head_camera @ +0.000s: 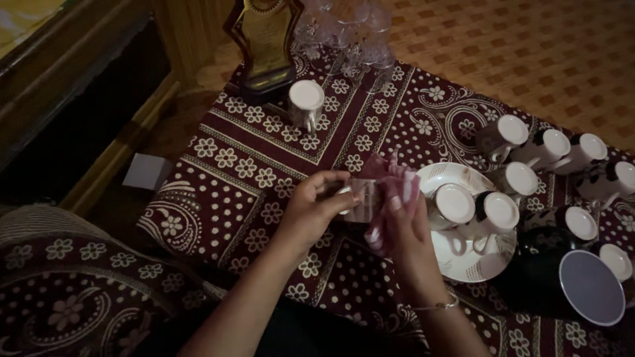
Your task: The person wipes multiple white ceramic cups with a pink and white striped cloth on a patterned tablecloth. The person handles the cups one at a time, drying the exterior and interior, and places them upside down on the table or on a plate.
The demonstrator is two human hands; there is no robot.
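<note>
Fingers of the left hand [311,208] curl around a small cup [357,198], pinching it by its rim and side, while the right hand [407,228] presses a pink checked cloth [390,188] against it, fingers bunched in the fabric. Beneath both hands spreads a maroon flowered cloth [264,165]. Just right of the fingers sits a white plate [463,264] bearing upturned cups [476,208]; farther right stand more upturned cups [562,149] and a dark pot [562,284]. Beyond the fingers, one lone cup [306,102] stands near a wooden trophy [264,39] and clear glasses [350,30]. Judging by this, one cup is being wiped; which others are done cannot be told.
</note>
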